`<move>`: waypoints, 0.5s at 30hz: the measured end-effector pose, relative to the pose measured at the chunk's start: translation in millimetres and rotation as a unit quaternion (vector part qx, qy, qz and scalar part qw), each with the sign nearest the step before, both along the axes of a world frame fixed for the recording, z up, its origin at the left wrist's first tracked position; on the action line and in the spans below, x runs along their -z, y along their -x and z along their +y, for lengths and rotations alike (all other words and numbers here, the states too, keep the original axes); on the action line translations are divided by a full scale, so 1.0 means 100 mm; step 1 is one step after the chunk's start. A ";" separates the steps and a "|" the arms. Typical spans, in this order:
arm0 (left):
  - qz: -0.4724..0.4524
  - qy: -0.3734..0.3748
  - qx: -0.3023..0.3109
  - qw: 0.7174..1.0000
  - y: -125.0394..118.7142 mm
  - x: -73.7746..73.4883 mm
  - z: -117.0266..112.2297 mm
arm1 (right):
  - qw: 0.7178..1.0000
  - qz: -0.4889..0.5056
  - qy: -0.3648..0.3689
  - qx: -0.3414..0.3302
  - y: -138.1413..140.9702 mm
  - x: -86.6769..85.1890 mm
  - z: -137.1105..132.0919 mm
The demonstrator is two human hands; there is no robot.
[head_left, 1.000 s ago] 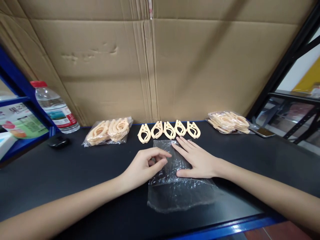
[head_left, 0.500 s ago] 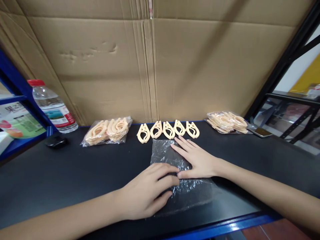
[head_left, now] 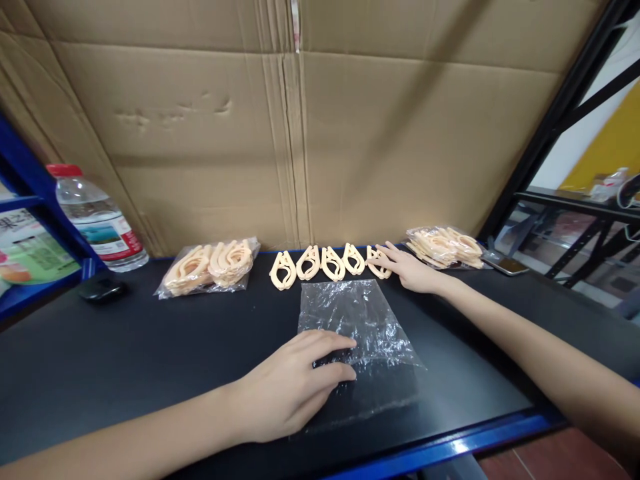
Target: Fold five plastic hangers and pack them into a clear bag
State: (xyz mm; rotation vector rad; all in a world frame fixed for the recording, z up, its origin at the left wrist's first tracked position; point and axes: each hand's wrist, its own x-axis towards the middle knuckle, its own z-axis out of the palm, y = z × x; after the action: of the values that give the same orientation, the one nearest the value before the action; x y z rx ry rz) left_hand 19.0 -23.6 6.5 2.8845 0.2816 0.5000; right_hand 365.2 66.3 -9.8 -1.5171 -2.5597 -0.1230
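Note:
A clear plastic bag [head_left: 373, 327] lies flat on the black tabletop. My left hand [head_left: 295, 383] rests at its left side, thumb and fingers apart, fingertips over the film. Beyond the bag, several beige folded plastic hangers stand out in a row, among them a left-end hanger [head_left: 283, 271] and a middle hanger [head_left: 333, 264]. Over the right-end hanger [head_left: 379, 263] is my right hand [head_left: 413, 270], its fingers stretched out and partly covering it; the hanger still lies on the table. Whether the fingers grip it is not visible.
Bagged hangers lie at the left [head_left: 207, 267] and right [head_left: 445, 247]. A phone [head_left: 507, 265] is beyond the right pack. A water bottle [head_left: 100, 220] and a black computer mouse [head_left: 103, 289] are at left. Upright cardboard [head_left: 200, 147] backs the table; its front edge [head_left: 440, 448] is blue.
My right hand has left the plastic bag and moved away and to the right, onto the right-end hanger. My left hand stays at the bag. The view has shifted slightly.

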 end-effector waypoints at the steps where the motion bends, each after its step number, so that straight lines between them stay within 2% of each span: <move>1: -0.003 0.002 0.002 1.000 0.00 0.01 0.00 | 1.000 -0.007 0.007 0.005 -0.01 -0.01 -0.01; 9: -0.003 0.006 0.003 1.000 0.00 0.05 0.02 | 0.998 -0.004 0.058 -0.006 -0.12 -0.16 -0.13; 15: -0.003 0.001 0.005 1.000 0.01 0.06 0.01 | 0.999 0.012 0.040 -0.023 -0.10 -0.27 -0.23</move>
State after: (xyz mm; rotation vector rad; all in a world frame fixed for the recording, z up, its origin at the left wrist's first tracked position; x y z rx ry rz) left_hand 18.4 -22.5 0.6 2.8802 0.2679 0.5062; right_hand 375.4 43.3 17.4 -1.4762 -2.6077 0.0044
